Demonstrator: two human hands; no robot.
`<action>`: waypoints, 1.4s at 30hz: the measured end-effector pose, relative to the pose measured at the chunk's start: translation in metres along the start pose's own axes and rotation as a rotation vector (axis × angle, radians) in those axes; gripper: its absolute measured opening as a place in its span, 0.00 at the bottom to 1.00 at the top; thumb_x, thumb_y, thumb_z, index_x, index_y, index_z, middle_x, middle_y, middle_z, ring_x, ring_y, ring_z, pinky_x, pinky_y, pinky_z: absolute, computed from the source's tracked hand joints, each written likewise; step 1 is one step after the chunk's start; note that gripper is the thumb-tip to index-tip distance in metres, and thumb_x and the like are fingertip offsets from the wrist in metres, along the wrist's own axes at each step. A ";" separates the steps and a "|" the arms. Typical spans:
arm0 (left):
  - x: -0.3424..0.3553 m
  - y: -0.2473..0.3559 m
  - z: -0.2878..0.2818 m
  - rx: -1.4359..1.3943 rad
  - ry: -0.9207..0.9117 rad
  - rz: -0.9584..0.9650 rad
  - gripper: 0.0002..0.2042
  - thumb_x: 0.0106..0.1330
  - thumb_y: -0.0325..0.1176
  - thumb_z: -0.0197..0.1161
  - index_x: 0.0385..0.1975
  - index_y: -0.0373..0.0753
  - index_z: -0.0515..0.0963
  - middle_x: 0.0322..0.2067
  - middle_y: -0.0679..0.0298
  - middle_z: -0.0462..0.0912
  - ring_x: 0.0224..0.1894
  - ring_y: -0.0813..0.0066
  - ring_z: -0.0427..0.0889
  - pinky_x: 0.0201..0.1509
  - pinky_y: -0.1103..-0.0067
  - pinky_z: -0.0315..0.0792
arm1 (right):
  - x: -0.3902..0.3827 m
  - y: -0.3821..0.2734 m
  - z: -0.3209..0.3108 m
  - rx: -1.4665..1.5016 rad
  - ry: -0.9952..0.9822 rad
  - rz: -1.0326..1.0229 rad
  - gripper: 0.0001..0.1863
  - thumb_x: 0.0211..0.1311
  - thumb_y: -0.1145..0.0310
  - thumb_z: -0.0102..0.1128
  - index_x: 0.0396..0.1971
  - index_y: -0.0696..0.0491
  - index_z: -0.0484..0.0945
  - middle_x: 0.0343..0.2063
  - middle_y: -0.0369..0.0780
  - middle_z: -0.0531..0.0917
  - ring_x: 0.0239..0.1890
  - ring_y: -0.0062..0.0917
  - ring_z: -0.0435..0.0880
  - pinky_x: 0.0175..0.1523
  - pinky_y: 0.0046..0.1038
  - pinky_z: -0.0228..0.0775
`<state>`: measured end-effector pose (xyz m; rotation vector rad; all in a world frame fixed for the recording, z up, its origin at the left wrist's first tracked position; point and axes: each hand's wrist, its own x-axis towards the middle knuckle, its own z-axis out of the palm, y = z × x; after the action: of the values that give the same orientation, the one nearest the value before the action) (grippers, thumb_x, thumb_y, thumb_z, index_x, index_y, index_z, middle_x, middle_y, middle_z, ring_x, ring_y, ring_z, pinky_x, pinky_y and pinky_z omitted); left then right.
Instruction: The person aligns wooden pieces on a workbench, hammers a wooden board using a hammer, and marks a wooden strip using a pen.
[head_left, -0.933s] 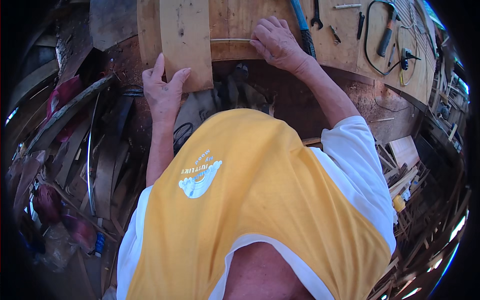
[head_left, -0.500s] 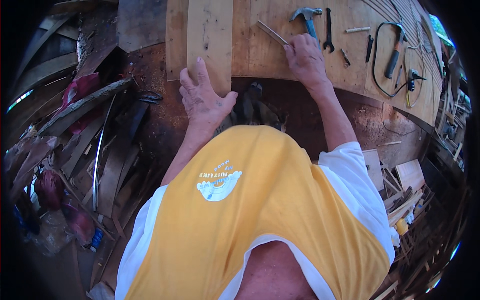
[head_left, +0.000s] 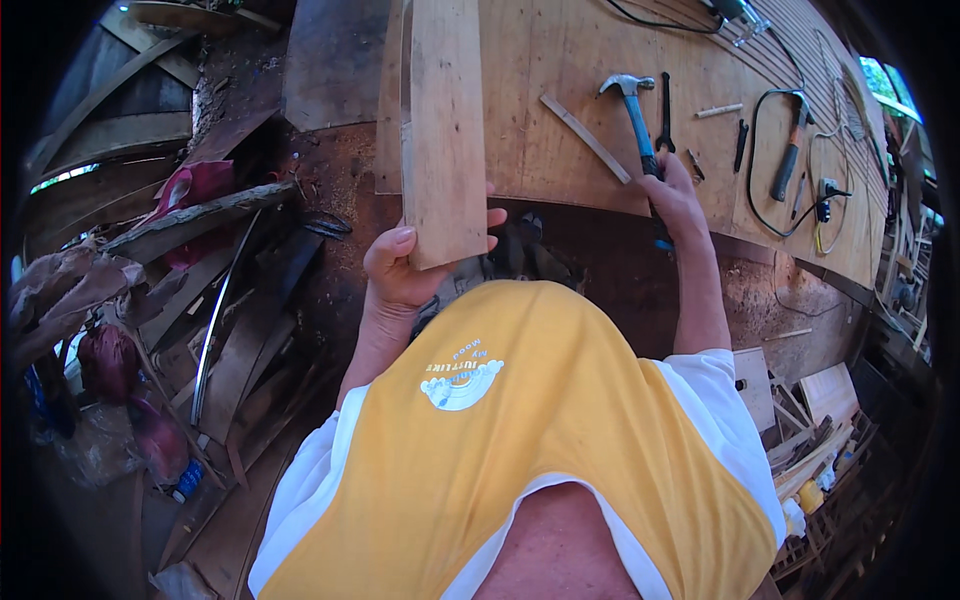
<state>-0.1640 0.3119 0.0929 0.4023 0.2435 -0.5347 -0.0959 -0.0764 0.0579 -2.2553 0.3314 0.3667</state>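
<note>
My left hand grips the lower end of a pale wooden board, its fingertips curling around the right edge and its thumb at the left. A narrow gap separates parts of the wood along that board's left side. My right hand is closed on the black grip of a claw hammer with a blue shaft, over the front of the plywood bench. A thin wooden strip lies left of the hammer. A black wrench lies just beyond my right hand.
On the bench's right are a second hammer, small tools, cords and a plug. Scrap planks, a rough branch and reddish bags crowd the left. Wood offcuts pile at the lower right.
My left hand has moved from resting on the board to gripping it around its edge, lifted. My right hand has let go of the thin strip and taken hold of the blue hammer.
</note>
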 end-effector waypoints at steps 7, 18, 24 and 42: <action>-0.007 0.003 -0.004 -0.139 -0.129 0.065 0.63 0.54 0.74 0.68 0.78 0.34 0.47 0.71 0.29 0.58 0.62 0.38 0.78 0.59 0.49 0.79 | -0.037 -0.042 0.006 0.918 -0.270 -0.149 0.17 0.60 0.67 0.61 0.46 0.56 0.70 0.30 0.32 0.74 0.29 0.15 0.72 0.35 0.19 0.65; -0.009 0.004 0.004 -0.198 -0.129 0.071 0.58 0.60 0.74 0.61 0.78 0.32 0.50 0.69 0.30 0.63 0.61 0.38 0.79 0.59 0.50 0.78 | -0.079 -0.118 0.058 0.336 -0.334 -0.224 0.14 0.79 0.60 0.58 0.46 0.55 0.70 0.27 0.34 0.74 0.27 0.21 0.70 0.34 0.27 0.67; -0.012 0.008 0.001 -0.185 -0.166 0.064 0.60 0.59 0.74 0.64 0.78 0.32 0.47 0.70 0.32 0.61 0.62 0.40 0.78 0.60 0.50 0.77 | -0.077 -0.170 0.028 0.284 0.085 -0.723 0.10 0.76 0.66 0.58 0.44 0.57 0.70 0.25 0.41 0.77 0.27 0.30 0.78 0.35 0.33 0.71; -0.015 0.020 0.003 -0.258 -0.229 0.040 0.61 0.60 0.75 0.62 0.78 0.30 0.45 0.70 0.31 0.60 0.63 0.39 0.77 0.60 0.49 0.77 | -0.055 -0.205 0.017 0.199 0.131 -0.663 0.13 0.79 0.62 0.58 0.45 0.58 0.71 0.22 0.35 0.70 0.26 0.19 0.70 0.32 0.28 0.65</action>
<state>-0.1658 0.3329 0.1069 0.0937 0.0818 -0.4985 -0.0776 0.0735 0.2077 -2.0528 -0.3058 -0.1567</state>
